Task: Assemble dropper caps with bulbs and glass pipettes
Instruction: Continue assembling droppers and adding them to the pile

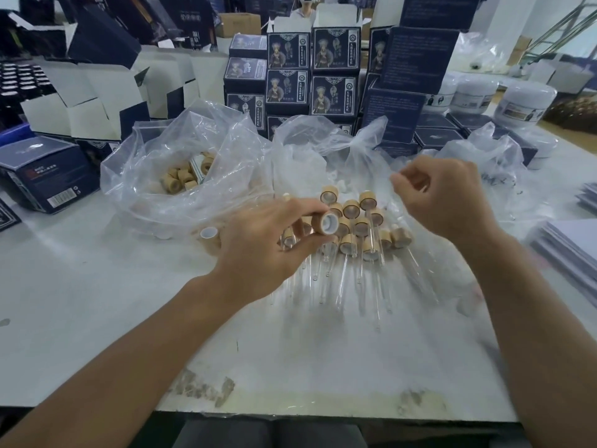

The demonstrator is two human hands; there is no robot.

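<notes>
Worn white tabletop (97, 302) is spreading under my view, with dark printed cartons crowding its far side. I am watching my left hand (258, 244) pinching a bamboo-look dropper cap (326, 224) between thumb and fingertips, its white inner liner turned toward the camera, just above the table's middle. My right hand (447, 202) is hovering to the right and slightly farther away, fingers curled inward with thumb and forefinger pressed together; something thin and pale seems to be sitting at the fingertips, but it is too blurred for me to tell what.

Between and beneath the two hands, a cluster of assembled droppers (358, 231) is lying on the table, wooden collars bunched together and clear glass pipettes (342, 286) pointing toward me. One loose cap (208, 234) is resting just left of my left hand. Behind it, an open clear plastic bag (181, 176) is holding more loose caps (184, 177). Another crumpled clear bag (339, 150) is sitting behind the droppers. Stacked dark blue product boxes (310, 69) are standing beyond, white jars (523, 105) are sitting far right, and flat sheets (571, 247) are lying at the right edge.
</notes>
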